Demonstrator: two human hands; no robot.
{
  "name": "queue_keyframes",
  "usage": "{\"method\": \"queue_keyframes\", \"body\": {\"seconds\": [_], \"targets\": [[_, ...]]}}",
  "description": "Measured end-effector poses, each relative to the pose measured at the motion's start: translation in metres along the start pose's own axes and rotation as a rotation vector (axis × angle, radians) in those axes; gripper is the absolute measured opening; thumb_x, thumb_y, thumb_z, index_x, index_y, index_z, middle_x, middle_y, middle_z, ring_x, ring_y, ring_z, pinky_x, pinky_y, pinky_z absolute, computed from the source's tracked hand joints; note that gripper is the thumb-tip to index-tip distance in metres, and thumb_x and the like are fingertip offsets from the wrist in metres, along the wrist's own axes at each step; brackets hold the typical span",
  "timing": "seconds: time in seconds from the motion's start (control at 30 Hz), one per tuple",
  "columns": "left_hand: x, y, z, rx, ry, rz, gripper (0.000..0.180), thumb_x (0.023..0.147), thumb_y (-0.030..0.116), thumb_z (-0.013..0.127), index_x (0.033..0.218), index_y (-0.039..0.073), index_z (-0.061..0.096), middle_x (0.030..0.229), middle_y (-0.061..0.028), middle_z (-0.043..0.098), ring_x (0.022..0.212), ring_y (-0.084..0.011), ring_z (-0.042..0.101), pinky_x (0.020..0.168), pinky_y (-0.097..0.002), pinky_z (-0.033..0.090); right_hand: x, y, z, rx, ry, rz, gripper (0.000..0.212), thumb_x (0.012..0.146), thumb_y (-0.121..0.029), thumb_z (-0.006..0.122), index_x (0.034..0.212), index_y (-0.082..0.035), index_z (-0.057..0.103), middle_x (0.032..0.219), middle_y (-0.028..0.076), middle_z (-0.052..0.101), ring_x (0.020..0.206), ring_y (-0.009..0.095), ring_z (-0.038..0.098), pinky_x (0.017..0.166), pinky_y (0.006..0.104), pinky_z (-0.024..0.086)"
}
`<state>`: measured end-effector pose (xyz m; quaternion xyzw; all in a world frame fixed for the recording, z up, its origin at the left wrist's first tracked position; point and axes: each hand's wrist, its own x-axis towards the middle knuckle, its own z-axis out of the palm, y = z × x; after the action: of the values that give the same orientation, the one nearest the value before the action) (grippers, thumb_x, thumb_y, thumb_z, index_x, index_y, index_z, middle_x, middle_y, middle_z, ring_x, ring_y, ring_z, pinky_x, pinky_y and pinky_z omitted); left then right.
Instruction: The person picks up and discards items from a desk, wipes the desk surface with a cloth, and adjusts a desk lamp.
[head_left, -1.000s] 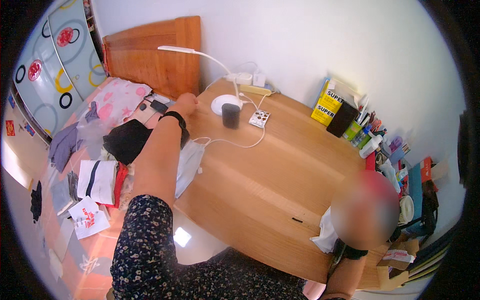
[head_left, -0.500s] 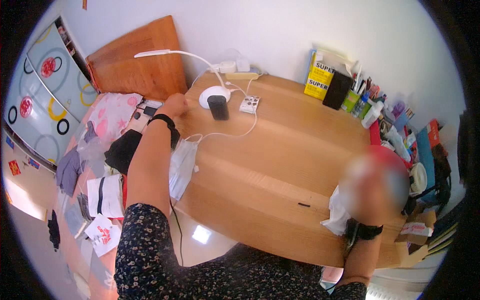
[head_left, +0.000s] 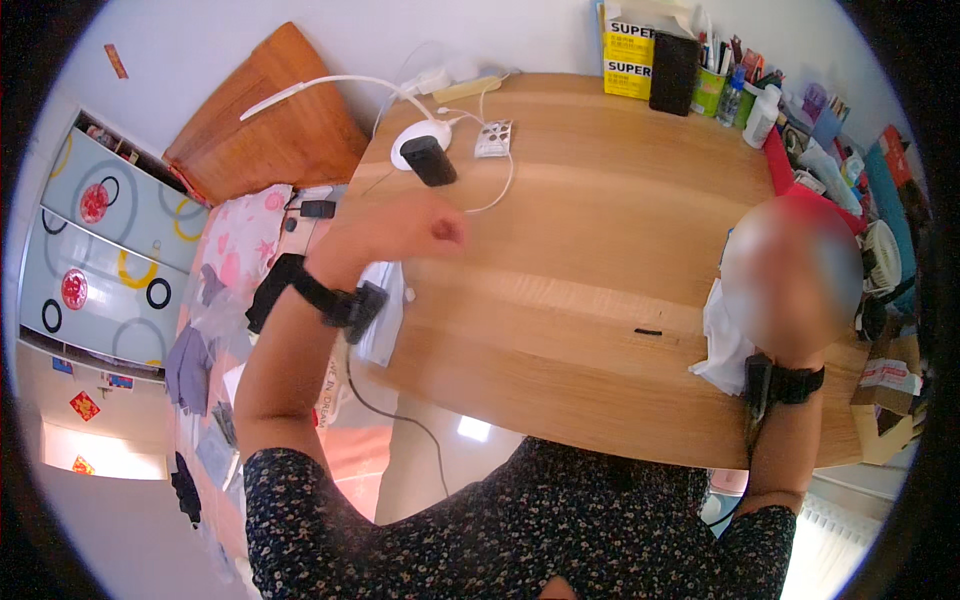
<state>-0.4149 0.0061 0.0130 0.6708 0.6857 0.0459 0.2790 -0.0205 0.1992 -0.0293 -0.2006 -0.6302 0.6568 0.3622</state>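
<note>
My left hand (head_left: 395,238), a black band and small black box (head_left: 358,312) at its wrist, hovers over the desk's left side with its fingers curled closed; whatever they may hold is hidden. Just below it lies a white face mask (head_left: 383,325). Beyond it a small black box-shaped object (head_left: 429,161) stands in front of the white desk lamp (head_left: 418,143). My right hand (head_left: 795,300), with a black wrist strap (head_left: 798,385), is at the desk's right side. A round blur covers its fingers and anything there. A white cloth or tissue (head_left: 725,345) lies beside it.
On the wooden desk (head_left: 580,240) are a short black stick (head_left: 648,332) and a white power strip (head_left: 493,139). Yellow boxes (head_left: 628,60), a black box (head_left: 674,73), a pen holder (head_left: 708,90) and clutter line the back right. A bed with clothes (head_left: 190,365) stands left.
My left hand has come from the desk's far left edge, rightward and nearer over the desk. The view has shifted. My right hand stays beside the white cloth.
</note>
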Motion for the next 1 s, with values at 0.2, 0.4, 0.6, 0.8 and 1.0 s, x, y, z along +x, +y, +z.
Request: {"method": "queue_keyframes", "body": {"seconds": [0.2, 0.4, 0.6, 0.8, 1.0], "targets": [[0.02, 0.017, 0.049, 0.131, 0.053, 0.107, 0.015, 0.075, 0.02, 0.066, 0.076, 0.005, 0.062, 0.074, -0.0087, 0.061, 0.07, -0.0225, 0.06, 0.061, -0.0344, 0.047, 0.007, 0.002, 0.004, 0.014, -0.039, 0.0, 0.013, 0.086, -0.013, 0.058, 0.097, -0.007, 0.057, 0.086, 0.003, 0.059, 0.077, 0.011, 0.054, 0.066, 0.024, 0.042], [0.029, 0.013, 0.066, -0.011, 0.142, 0.173, 0.018, 0.071, 0.021, 0.07, 0.075, 0.006, 0.061, 0.072, -0.0099, 0.059, 0.068, -0.0272, 0.058, 0.06, -0.0367, 0.045, 0.018, 0.01, -0.015, 0.043, -0.048, 0.021, 0.011, 0.085, -0.013, 0.059, 0.095, -0.008, 0.057, 0.084, 0.0, 0.06, 0.072, 0.007, 0.054, 0.061, 0.0205, 0.04], [-0.005, 0.059, 0.048, 0.033, 0.356, 0.008, 0.015, 0.07, 0.013, 0.069, 0.073, 0.003, 0.059, 0.071, -0.0123, 0.057, 0.065, -0.0269, 0.057, 0.058, -0.0351, 0.044, 0.033, 0.026, -0.039, 0.137, 0.17, 0.021, 0.008, 0.085, -0.011, 0.061, 0.092, -0.008, 0.059, 0.08, -0.002, 0.06, 0.07, 0.007, 0.056, 0.059, 0.0185, 0.039], [-0.062, 0.088, 0.077, 0.127, 0.461, 0.067, 0.014, 0.07, 0.007, 0.069, 0.079, 0.003, 0.059, 0.082, -0.0119, 0.059, 0.074, -0.027, 0.058, 0.064, -0.0343, 0.047, 0.035, 0.019, -0.058, 0.287, 0.329, -0.049, 0.004, 0.087, -0.01, 0.058, 0.091, -0.008, 0.058, 0.08, -0.001, 0.059, 0.069, 0.006, 0.054, 0.056, 0.0169, 0.039], [-0.089, 0.089, 0.142, 0.089, 0.717, 0.001, 0.036, 0.065, -0.001, 0.07, 0.098, 0.004, 0.058, 0.126, -0.0184, 0.044, 0.115, -0.0368, 0.044, 0.092, -0.0414, 0.041, 0.031, 0.003, -0.081, 0.493, 0.361, -0.157, 0.007, 0.088, -0.008, 0.056, 0.094, -0.007, 0.055, 0.08, -0.001, 0.059, 0.07, 0.008, 0.056, 0.055, 0.0195, 0.04]]}}
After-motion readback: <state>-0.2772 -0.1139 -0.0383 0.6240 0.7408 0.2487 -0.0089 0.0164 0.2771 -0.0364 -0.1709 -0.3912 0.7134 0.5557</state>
